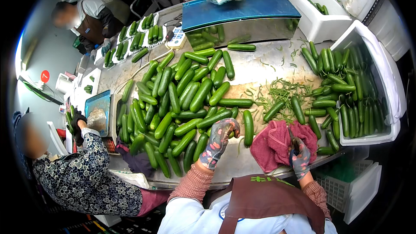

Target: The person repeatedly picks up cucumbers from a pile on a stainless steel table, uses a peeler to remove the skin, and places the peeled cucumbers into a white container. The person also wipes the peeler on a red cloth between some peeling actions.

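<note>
A large heap of green cucumbers (182, 94) covers the left middle of the metal table (227, 169). My left hand (221, 139), in a grey floral glove, is at the heap's front right edge with its fingers curled; whether it grips a cucumber cannot be told. My right hand (299, 157), in a matching glove, holds a pair of scissors (291, 139) with the blades pointing away from me, over a crumpled pink towel (269, 143). Beyond the towel lie thin green trimmings (282, 94) and a few cucumbers. One single cucumber (248, 128) rests just right of my left hand.
A white foam box (370, 141) tipped on its side spills cucumbers at the right. Behind stand a blue-topped metal stand (240, 9) and another foam box (328, 22). Packed trays (136, 40) are at the back left. Co-workers work at left and back; a scale (97, 113) sits left.
</note>
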Tool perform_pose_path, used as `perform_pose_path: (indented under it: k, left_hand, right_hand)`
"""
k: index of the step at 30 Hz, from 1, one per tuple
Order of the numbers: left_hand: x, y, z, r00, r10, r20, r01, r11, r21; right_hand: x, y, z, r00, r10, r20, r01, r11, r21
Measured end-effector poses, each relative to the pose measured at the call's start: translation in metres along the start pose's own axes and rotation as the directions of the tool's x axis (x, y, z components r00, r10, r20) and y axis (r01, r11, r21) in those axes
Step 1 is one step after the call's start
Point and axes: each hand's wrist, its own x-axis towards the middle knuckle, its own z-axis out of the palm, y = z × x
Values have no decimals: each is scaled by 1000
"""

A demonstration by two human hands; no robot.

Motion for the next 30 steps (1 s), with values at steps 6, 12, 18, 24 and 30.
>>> perform_pose_path:
  k: [6, 12, 18, 24, 30]
  left_hand:
    - [-2, 5, 10, 994, -90, -69, 66, 951, -303]
    - [1, -8, 2, 999, 52, 0, -52, 996, 75]
    - [-8, -3, -17, 971, -80, -227, 32, 978, -208]
    - [-3, 24, -97, 773, 186, -606, 54, 933, 356]
    - [-1, 5, -185, 728, 553, -405, 316, 253, 914]
  right_hand:
    - [-2, 9, 2, 998, 53, -15, -53, 999, -8]
    - [0, 1, 2, 999, 50, -13, -50, 998, 27]
    - [-3, 33, 1, 998, 11, 58, -24, 977, 213]
    - [-6, 43, 2, 998, 43, 37, -50, 980, 195]
    - [-4, 32, 6, 998, 45, 39, -52, 978, 200]
